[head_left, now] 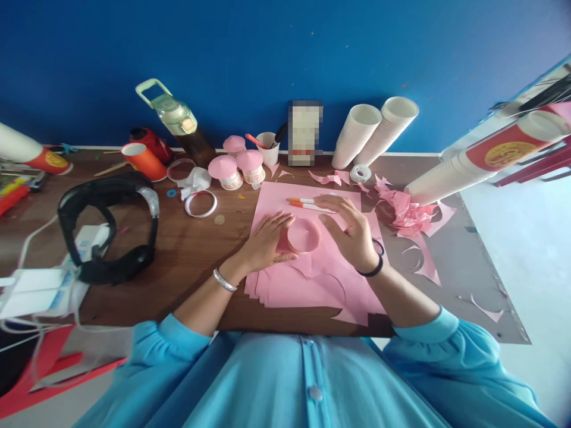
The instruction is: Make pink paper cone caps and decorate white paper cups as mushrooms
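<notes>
Steadying the round pink piece [291,245], just below mid-frame, calls for light pressure: the left hand [266,242], nearly flat, lies close beside it; the right hand [354,233], loosely open, seemingly empty, hovers over pink paper [285,291].

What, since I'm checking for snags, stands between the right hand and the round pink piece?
Nothing visible: only pink paper lies under the gap between the right hand and the round pink piece. The pens lie beyond it.

Both forearms reach forward, left hand [267,242] palm-down, right hand [350,232] arched, fingers spread.
</notes>
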Tool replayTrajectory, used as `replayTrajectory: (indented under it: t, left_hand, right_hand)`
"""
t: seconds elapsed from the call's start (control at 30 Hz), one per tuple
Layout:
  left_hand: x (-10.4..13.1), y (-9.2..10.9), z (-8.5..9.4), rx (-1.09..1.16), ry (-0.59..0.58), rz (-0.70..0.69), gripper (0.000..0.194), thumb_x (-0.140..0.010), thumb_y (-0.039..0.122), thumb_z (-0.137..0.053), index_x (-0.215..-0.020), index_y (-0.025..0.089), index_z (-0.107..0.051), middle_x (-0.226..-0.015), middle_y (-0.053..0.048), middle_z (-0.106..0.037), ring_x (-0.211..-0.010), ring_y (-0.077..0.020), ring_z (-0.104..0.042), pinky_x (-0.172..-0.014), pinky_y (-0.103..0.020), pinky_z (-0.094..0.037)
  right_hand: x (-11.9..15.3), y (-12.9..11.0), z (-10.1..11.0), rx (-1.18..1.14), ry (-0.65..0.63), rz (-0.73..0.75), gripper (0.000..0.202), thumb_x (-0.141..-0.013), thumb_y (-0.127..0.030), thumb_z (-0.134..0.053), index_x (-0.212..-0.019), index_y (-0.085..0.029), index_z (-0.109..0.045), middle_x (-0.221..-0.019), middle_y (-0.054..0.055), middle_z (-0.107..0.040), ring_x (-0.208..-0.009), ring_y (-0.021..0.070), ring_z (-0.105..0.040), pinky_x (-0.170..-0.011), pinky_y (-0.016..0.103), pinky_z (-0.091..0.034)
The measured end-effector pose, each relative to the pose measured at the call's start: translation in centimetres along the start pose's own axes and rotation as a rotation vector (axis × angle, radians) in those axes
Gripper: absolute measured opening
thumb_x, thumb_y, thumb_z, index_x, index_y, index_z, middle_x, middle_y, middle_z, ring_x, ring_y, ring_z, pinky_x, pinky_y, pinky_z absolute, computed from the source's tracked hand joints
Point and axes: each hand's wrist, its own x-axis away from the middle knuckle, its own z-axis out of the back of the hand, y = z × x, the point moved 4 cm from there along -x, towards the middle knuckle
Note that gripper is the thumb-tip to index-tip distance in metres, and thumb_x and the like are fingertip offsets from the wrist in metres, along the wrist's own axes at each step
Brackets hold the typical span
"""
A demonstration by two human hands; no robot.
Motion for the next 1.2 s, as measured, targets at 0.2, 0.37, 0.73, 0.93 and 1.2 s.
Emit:
replayTrajectory:
  t: [0.2,0.37,0.73,0.93,1.2]
  left_hand:
    - [-0.9,0.7,0.4,0.109,0.049,0.03,0.091,-0.082,0.064,-0.075,-0.153,0.016,-0.042,-0.157,-0.021,-0.051,-0.15,-0.0357,-0.045,-0.127,-0.06,-0.028]
    - [-1.3,1.9,-0.2,0.138,0.106,0.041,0.075,-0.08,0.051,-0.082,-0.141,0.018,-0.054,-0.144,-0.016,-0.065,-0.143,-0.0338,-0.054,-0.129,-0.061,-0.025]
    - [-0.4,-0.5,2.4,0.182,0.465,0.256,0.049,-0.081,0.049,-0.081,-0.116,0.019,-0.065,-0.116,-0.012,-0.076,-0.107,-0.0286,-0.073,-0.097,-0.042,-0.06]
    - [0.5,-3.7,4.8,0.065,0.636,0.418,0.051,-0.079,0.048,-0.083,-0.116,0.018,-0.066,-0.116,-0.012,-0.076,-0.109,-0.0297,-0.072,-0.095,-0.04,-0.058]
    - [0.9,-7.8,5.6,-0.067,0.767,0.526,0.047,-0.077,0.042,-0.083,-0.112,0.015,-0.067,-0.115,-0.016,-0.073,-0.114,-0.0335,-0.067,-0.1,-0.044,-0.054]
  right_hand:
    - [2.7,3.5,0.4,0.052,-0.097,-0.147,0.028,-0.099,-0.02,-0.056,-0.123,-0.027,-0.07,-0.125,0.007,-0.075,-0.122,0.0258,-0.068,-0.105,0.049,-0.055]
    - [4.3,4.4,-0.9,0.053,-0.174,-0.207,0.043,-0.092,-0.01,-0.051,-0.127,-0.028,-0.067,-0.128,0.006,-0.073,-0.12,0.025,-0.068,-0.102,0.047,-0.058]
    - [5.4,5.0,-1.8,0.115,-0.208,-0.199,0.037,-0.092,-0.015,-0.056,-0.126,-0.024,-0.067,-0.124,0.01,-0.073,-0.118,0.0277,-0.069,-0.104,0.046,-0.057]
    - [5.4,4.5,-2.1,0.173,-0.228,-0.095,0.034,-0.094,-0.016,-0.056,-0.125,-0.023,-0.068,-0.12,0.011,-0.074,-0.114,0.0281,-0.07,-0.099,0.045,-0.059]
    - [5.6,4.4,-2.3,0.187,-0.247,-0.049,0.033,-0.094,-0.013,-0.056,-0.123,-0.022,-0.069,-0.12,0.012,-0.074,-0.115,0.0277,-0.069,-0.102,0.045,-0.058]
